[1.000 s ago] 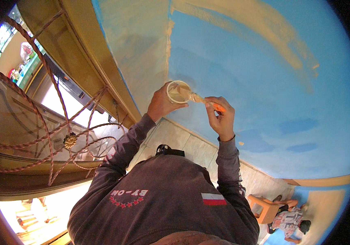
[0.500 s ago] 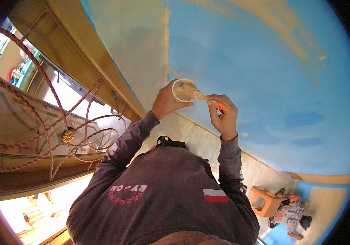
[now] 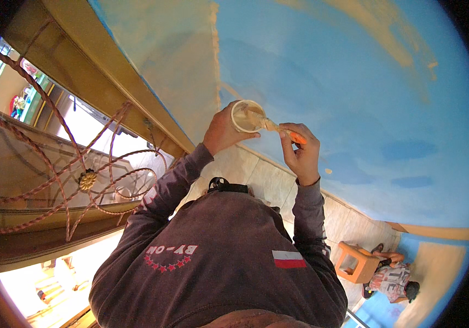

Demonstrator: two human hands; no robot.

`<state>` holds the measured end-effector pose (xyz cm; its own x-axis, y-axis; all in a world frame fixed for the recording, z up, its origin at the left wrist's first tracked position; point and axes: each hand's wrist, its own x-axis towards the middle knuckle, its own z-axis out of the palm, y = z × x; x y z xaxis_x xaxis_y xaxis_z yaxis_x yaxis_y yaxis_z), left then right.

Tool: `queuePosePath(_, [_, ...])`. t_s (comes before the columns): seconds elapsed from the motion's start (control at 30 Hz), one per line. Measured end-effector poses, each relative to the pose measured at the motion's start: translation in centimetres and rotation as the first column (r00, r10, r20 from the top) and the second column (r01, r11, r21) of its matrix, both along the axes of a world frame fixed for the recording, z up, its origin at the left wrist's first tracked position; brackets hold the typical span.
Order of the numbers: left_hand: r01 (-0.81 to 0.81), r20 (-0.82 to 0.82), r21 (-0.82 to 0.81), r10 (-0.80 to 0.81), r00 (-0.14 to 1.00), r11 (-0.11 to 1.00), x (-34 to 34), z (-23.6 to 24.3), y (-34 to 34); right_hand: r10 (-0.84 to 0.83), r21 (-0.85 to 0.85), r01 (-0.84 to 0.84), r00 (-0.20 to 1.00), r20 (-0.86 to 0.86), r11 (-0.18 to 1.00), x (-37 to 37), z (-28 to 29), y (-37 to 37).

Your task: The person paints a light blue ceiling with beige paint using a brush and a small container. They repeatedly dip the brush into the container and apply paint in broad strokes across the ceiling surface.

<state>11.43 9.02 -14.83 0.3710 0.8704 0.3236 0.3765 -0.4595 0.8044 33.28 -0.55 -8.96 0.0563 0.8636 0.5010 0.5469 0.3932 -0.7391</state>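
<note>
Blue-painted wall (image 3: 322, 76) fills the background. The right hand (image 3: 303, 157) has its grip pinched on an orange-handled paintbrush (image 3: 273, 127), bristle end at the mouth of a white cup (image 3: 233, 117); the left hand (image 3: 221, 132) wraps that cup's side. Left forearm (image 3: 182, 174) slants inward; right forearm (image 3: 308, 210) runs nearly straight ahead.

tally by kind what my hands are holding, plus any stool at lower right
Cup: 1, in the left hand
Brush: 1, in the right hand
Stool: 1, at lower right
Total: 3
</note>
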Motion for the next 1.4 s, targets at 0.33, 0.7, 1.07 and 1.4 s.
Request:
queuePosePath(0.33, [-0.066, 0.017, 0.092, 0.065, 0.998, 0.994, 0.7, 0.4, 1.6, -0.095, -0.039, 0.090, 0.980, -0.173, 0.995, 0.4, 0.4, 0.8])
queuePosePath(0.7, [-0.142, 0.115, 0.219, 0.119, 0.986, 0.965, 0.3, 5.5, 4.6, -0.108, 0.111, 0.155, 0.933, -0.343, 0.982, -1.3, 2.1, 4.5])
queuePosePath(1.07, [-0.123, 0.053, 0.176, 0.115, 0.992, 0.977, -0.5, 4.4, 4.3, -0.037, 0.106, 0.073, 0.951, -0.308, 0.992, -1.1, 2.2, 4.5])
queuePosePath(1.4, [-0.246, 0.115, 0.269, 0.223, 0.968, 0.931, -0.8, 4.4, 7.9, -0.124, 0.159, 0.184, 0.936, -0.329, 0.970, -1.7, 2.9, 8.2])
